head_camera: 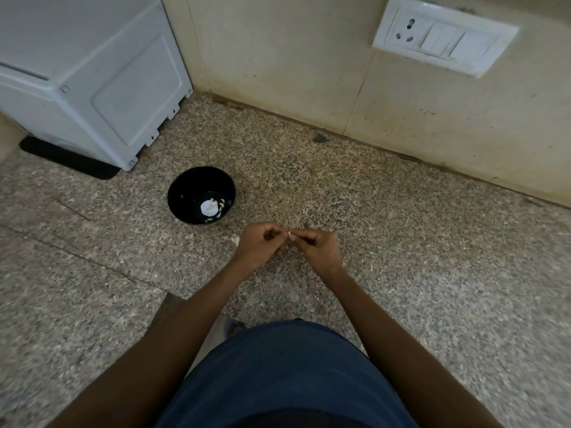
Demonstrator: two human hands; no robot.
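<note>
Whitish garlic clove, small and partly hidden, held above the countertop between the two hands, in front of the person and to the right of the bowl. Left hand: fingers curled, thumb and fingertips pinching the clove's left side. Right hand: fingers curled, thumb and forefinger pinching the clove's right side, so both hands meet at the clove with their fingertips touching or nearly so. Second pale garlic piece, lying on the counter just beside the left hand's outer edge, partly covered by it. Black bowl, round, standing upright on the counter near the left hand, up and to its left; it holds several pale clove-like pieces around a round white item. Speckled granite countertop, bearing all of the above. White appliance casing, at the far left corner on a dark mat. White switch-and-socket plate, on the beige wall at upper right. Blue garment, at the lower edge.
</note>
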